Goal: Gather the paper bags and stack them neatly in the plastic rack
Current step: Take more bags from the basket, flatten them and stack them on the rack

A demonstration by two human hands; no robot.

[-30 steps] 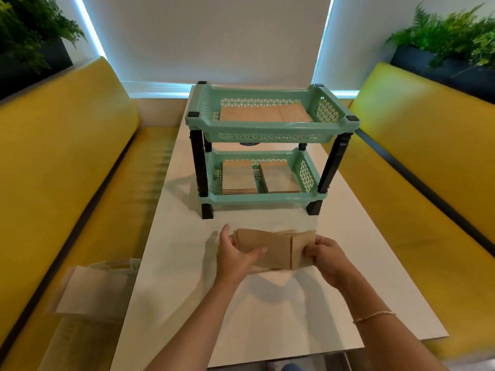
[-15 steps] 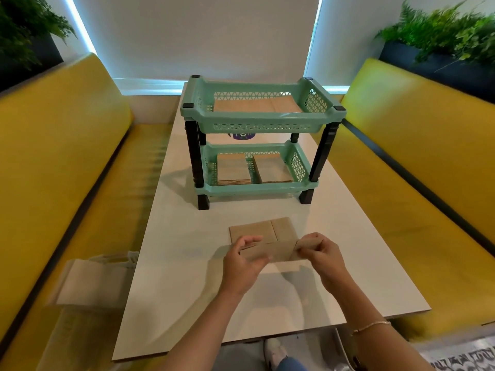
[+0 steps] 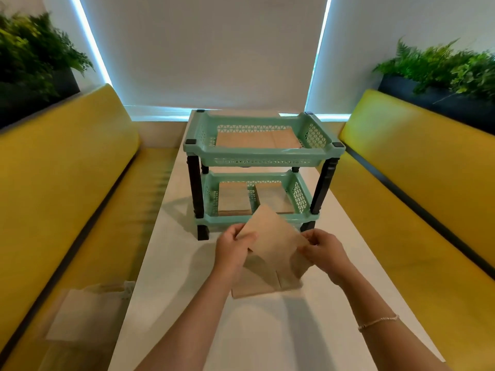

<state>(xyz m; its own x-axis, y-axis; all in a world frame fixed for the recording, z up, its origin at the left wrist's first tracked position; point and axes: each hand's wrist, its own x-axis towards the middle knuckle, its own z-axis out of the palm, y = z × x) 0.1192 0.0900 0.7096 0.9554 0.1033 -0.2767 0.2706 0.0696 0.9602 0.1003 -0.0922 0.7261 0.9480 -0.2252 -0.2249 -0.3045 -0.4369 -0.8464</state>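
A flat brown paper bag (image 3: 272, 239) hangs tilted above the table, just in front of the green two-tier plastic rack (image 3: 263, 153). My left hand (image 3: 233, 251) pinches its left corner and my right hand (image 3: 322, 249) pinches its right corner. Under it, more brown paper bags (image 3: 257, 285) lie flat on the white table (image 3: 267, 330). The rack's lower tier holds two piles of paper bags (image 3: 233, 199), side by side. Paper bags (image 3: 257, 139) also cover the floor of the top tier.
Yellow benches (image 3: 61, 170) run along both sides of the table. A pale cloth bag (image 3: 85, 311) lies on the left bench near me. Planters with ferns (image 3: 439, 73) stand behind each bench back. A white blind covers the window beyond the rack.
Both hands have lifted one bag off the bags on the table and turned it so a corner points at the rack. The view has moved closer to the rack.
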